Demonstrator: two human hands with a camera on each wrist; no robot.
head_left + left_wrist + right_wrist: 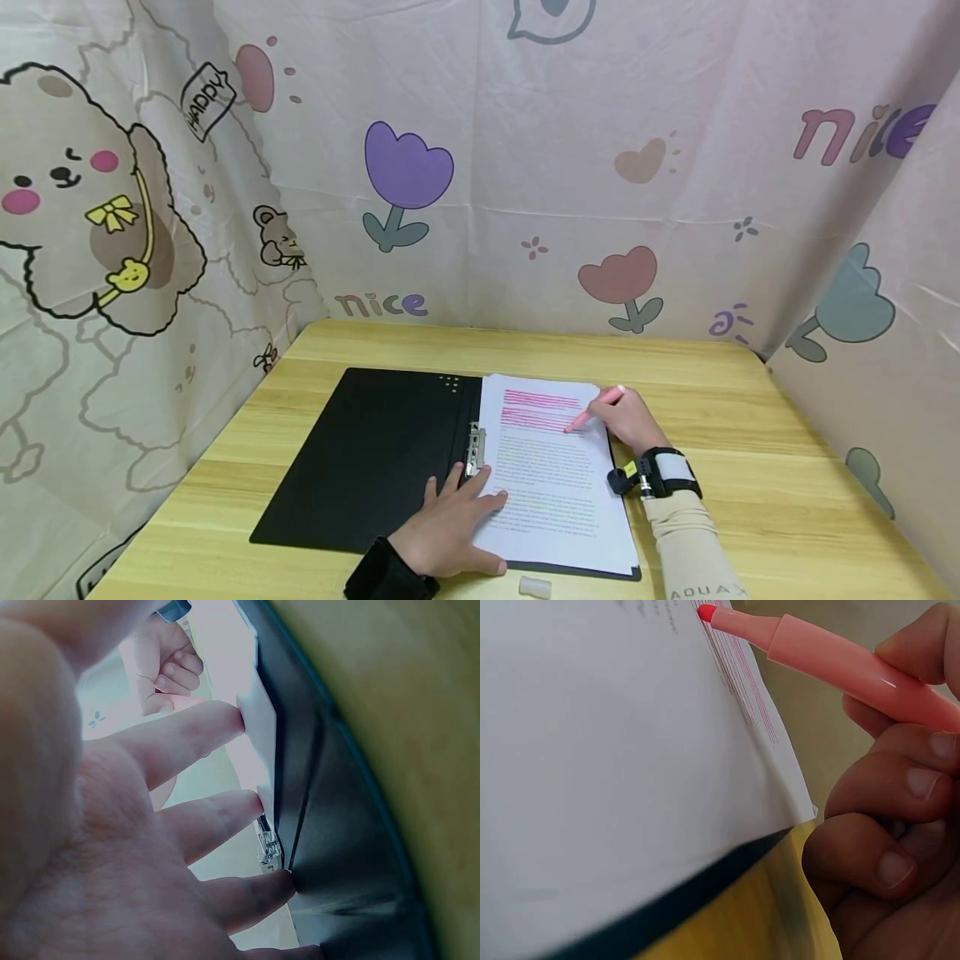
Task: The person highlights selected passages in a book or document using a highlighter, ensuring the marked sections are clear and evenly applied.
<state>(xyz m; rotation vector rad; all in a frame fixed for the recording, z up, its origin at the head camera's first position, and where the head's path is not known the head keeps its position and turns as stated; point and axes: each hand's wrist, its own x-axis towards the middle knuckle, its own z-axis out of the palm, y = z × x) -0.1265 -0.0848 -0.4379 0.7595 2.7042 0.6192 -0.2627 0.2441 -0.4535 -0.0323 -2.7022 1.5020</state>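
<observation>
A black clip folder lies opened flat on the table, with printed sheets under its metal clip on the right side. Pink highlighter lines cross the upper rows of text. My right hand pinches a pink highlighter between thumb and fingers; its red tip is at the end of the lowest pink line, near the sheet's right part. With fingers spread, my left hand rests across the folder's spine and the lower left edge of the paper. Its fingertips touch the paper and folder in the left wrist view.
A small pale highlighter cap lies on the wooden table just below the folder's near edge. Printed cloth hangs behind the table and along both sides. Each wrist wears a black strap.
</observation>
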